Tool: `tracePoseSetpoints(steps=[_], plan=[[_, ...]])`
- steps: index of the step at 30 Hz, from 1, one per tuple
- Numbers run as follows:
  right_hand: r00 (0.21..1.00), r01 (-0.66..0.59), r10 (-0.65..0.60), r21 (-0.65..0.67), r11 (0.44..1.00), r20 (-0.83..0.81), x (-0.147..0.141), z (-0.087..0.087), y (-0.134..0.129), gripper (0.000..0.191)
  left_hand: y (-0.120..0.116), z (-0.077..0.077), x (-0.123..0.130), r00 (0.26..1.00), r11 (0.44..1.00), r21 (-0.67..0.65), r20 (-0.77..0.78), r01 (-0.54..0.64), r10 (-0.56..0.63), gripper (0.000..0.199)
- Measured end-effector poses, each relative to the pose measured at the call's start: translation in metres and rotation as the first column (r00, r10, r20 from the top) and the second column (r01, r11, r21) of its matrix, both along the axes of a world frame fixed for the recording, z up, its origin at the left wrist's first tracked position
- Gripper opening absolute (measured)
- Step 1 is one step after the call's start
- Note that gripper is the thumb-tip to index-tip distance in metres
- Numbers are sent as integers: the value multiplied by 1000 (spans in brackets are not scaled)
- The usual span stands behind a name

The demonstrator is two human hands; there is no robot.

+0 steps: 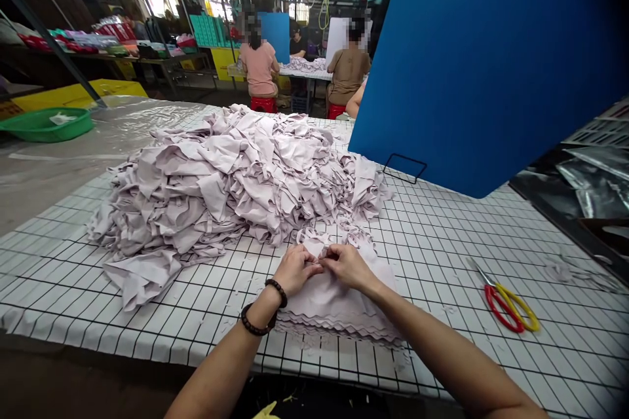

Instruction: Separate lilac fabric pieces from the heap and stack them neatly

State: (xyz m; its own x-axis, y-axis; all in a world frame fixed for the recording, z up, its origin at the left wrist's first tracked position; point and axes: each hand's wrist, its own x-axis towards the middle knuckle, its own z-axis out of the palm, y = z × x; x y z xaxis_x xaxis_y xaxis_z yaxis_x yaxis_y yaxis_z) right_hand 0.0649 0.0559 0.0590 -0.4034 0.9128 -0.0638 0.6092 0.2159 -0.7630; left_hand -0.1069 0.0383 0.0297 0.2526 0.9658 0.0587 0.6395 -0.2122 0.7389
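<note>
My left hand [296,270] and my right hand [346,264] meet over a stack of pale lilac fabric pieces [339,304] with wavy cut edges. The fingers of both hands are pinched on the top fabric piece, close together near its upper edge. Two dark beaded bracelets circle my left wrist. Just beyond the hands rises a large crumpled heap of the same pale fabric [246,177]. To the right, scissors [508,304] with one red and one yellow handle lie on the checked tablecloth [442,255].
A large blue board [472,72] stands in a black wire holder [405,168] at the back right. On the left is a green basket [46,126]. Several people sit at another table farther back. Small fabric scraps [580,272] lie at the right.
</note>
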Motion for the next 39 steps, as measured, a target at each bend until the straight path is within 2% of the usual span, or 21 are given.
tracePoseSetpoints(steps=[2, 5, 6, 8, 9, 11, 13, 16, 18, 21, 24, 27, 30, 33, 34, 37, 38, 39], plan=[[998, 45, -44, -27, 999, 34, 12, 7, 5, 14, -1, 1, 0, 1000, 1000, 2, -15, 12, -12, 24], [972, 174, -188, 109, 979, 139, 48, 23, 7, 13, -8, 6, -1, 998, 995, 77, -31, -56, 58, 28], [946, 231, -262, 169, 958, 191, 61, 27, 4, 12, -12, 8, -1, 993, 986, 129, -45, -103, 110, 32], [859, 332, -385, 204, 921, 337, 84, 29, -9, 14, -22, 10, 0, 979, 960, 234, -100, -151, 178, 37], [814, 376, -416, 178, 909, 406, 92, 26, -19, 19, -27, 9, 0, 974, 955, 265, -142, -132, 174, 39], [771, 413, -413, 112, 904, 485, 101, 13, -38, 25, -35, 2, 2, 965, 965, 260, -242, -34, 99, 43], [758, 439, -428, 100, 893, 492, 104, -3, -55, 20, -40, -9, 3, 940, 976, 214, -339, 37, 39, 52], [729, 517, -502, 106, 849, 465, 112, -23, -69, 21, -41, -24, 3, 892, 984, 176, -449, 42, 42, 66], [707, 571, -543, 87, 816, 454, 119, -27, -75, 22, -41, -28, 2, 869, 984, 170, -492, 52, 39, 72], [695, 623, -609, 103, 776, 381, 123, -23, -82, 16, -41, -27, 2, 851, 982, 173, -524, 82, 22, 81], [722, 599, -592, 105, 794, 357, 115, -17, -89, 23, -41, -25, 1, 844, 978, 187, -536, 98, 18, 89], [739, 549, -527, 77, 832, 420, 110, -16, -92, 17, -42, -25, -1, 842, 975, 197, -539, 107, 17, 94], [741, 576, -531, 18, 817, 410, 118, -18, -95, 17, -42, -25, -5, 836, 975, 185, -548, 120, 1, 94], [793, 545, -490, -62, 836, 362, 125, -16, -98, 18, -42, -22, -7, 827, 980, 160, -562, 121, -10, 96], [794, 534, -497, -13, 845, 351, 124, -15, -100, 20, -42, -21, -7, 823, 981, 159, -569, 113, -3, 97], [758, 476, -560, 305, 825, 334, 111, -14, -104, 35, -44, -17, -7, 810, 980, 176, -586, 95, 27, 100], [769, 415, -539, 373, 830, 343, 105, -16, -105, 41, -45, -16, -7, 808, 980, 175, -588, 90, 30, 99], [795, 337, -481, 390, 857, 369, 101, -18, -106, 47, -46, -17, -8, 809, 982, 168, -586, 84, 32, 97]])
